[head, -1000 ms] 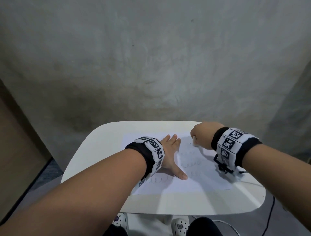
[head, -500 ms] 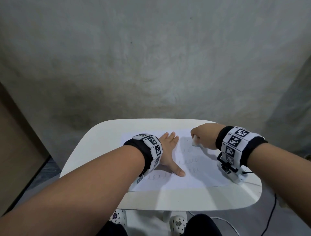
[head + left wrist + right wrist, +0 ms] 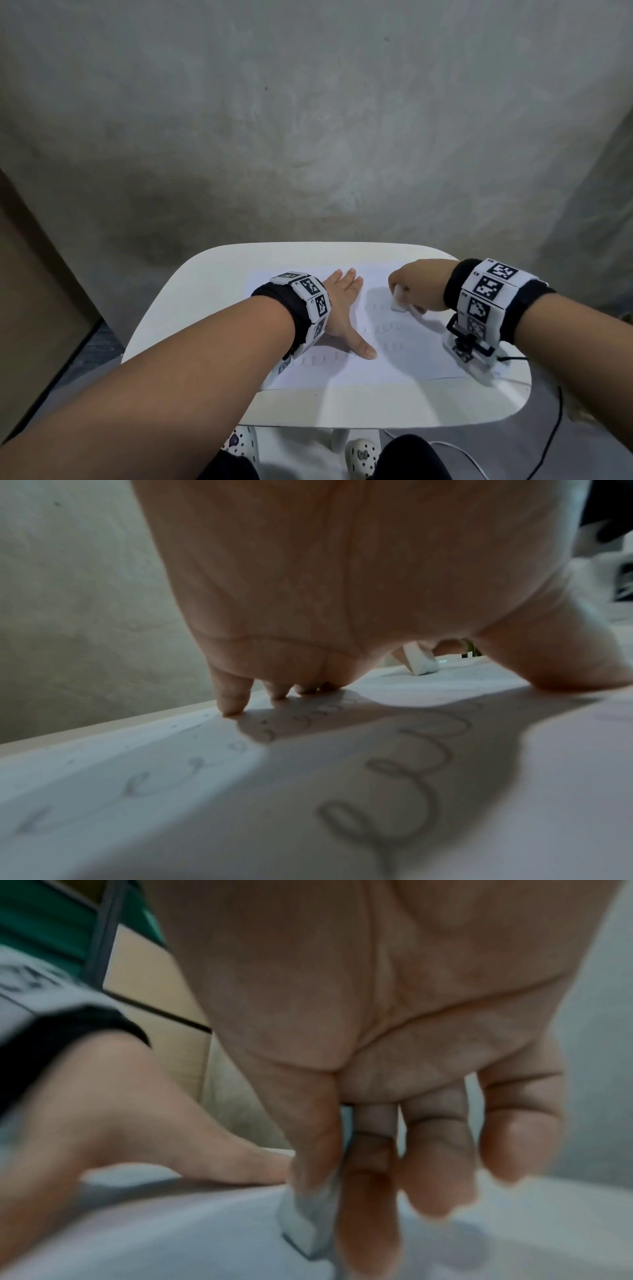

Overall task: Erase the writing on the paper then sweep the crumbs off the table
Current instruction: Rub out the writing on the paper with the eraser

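Currently on the erase step, sweep not started. Left hand (image 3: pixel 342 308) lies flat, fingers together and thumb out, pinning the paper (image 3: pixel 404 363) mid-tabletop. Right hand (image 3: pixel 416 287) pinches a white eraser (image 3: pixel 398 303) between thumb and fingers, tip down on the paper toward the tabletop's far right corner. Looped pencil writing (image 3: pixel 404 764) remains across lower rows. Next, I reckon: short rubbing strokes row by row toward the near edge, paper kept pinned against creasing.
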`<move>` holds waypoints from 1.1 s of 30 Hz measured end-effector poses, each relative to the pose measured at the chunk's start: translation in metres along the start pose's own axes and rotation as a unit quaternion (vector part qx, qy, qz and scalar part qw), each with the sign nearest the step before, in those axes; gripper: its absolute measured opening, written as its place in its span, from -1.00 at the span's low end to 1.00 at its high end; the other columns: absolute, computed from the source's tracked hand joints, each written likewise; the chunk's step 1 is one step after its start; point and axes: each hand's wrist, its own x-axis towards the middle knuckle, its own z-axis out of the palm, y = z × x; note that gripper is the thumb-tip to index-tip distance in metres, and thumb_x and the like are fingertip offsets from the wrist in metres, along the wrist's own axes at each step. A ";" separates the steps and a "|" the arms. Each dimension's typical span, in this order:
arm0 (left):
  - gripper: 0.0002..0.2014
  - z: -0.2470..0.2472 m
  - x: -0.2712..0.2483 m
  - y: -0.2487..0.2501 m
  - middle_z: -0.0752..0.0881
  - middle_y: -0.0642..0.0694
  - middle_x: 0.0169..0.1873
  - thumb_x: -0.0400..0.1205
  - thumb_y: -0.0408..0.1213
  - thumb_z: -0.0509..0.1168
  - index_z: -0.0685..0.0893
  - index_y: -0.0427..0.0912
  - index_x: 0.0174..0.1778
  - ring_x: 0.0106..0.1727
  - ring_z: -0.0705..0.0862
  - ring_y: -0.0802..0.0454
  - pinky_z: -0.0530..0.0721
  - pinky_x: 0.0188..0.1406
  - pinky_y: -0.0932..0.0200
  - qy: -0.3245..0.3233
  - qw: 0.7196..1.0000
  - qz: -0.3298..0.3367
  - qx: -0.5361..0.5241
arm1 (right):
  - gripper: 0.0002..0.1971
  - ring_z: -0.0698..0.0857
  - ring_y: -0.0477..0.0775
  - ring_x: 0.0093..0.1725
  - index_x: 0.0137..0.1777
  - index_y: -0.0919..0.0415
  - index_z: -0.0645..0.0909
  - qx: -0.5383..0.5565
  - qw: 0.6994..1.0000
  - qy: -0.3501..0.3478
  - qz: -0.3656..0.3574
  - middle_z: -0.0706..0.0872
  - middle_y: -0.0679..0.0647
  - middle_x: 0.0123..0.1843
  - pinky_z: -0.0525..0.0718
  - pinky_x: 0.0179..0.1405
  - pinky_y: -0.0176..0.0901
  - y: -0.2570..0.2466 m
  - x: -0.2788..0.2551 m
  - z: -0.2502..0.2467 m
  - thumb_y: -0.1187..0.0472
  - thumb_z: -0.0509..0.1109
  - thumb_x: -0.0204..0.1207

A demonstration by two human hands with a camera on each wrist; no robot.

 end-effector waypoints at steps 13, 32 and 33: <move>0.26 -0.004 -0.005 0.004 -0.42 -0.03 0.67 0.44 0.38 0.36 -0.40 -0.14 0.68 0.68 -0.39 -0.04 -0.23 0.62 -0.16 -0.003 1.000 -0.002 0.018 | -0.95 0.55 0.09 -0.10 0.00 0.14 0.46 -0.039 0.997 0.029 -0.059 0.57 -0.04 -0.22 0.50 -0.08 -0.16 -0.018 -0.003 0.004 0.20 0.18 0.66; 0.29 -0.002 0.001 0.002 -0.41 -0.03 0.67 0.41 0.41 0.37 -0.40 -0.13 0.68 0.68 -0.39 -0.04 -0.22 0.62 -0.17 0.001 1.000 -0.003 0.016 | -0.90 0.53 0.07 -0.18 -0.04 0.17 0.48 -0.046 0.998 -0.001 -0.048 0.49 -0.03 -0.31 0.45 -0.28 -0.29 -0.024 0.008 -0.004 0.28 0.14 0.66; 0.28 -0.001 0.002 0.001 -0.42 -0.02 0.67 0.41 0.42 0.37 -0.40 -0.11 0.68 0.68 -0.39 -0.04 -0.22 0.62 -0.17 -0.002 1.000 -0.004 0.010 | -0.88 0.53 0.08 -0.15 0.01 0.19 0.51 -0.037 0.999 0.013 -0.030 0.56 -0.02 -0.27 0.49 -0.20 -0.24 -0.019 0.010 -0.007 0.28 0.14 0.65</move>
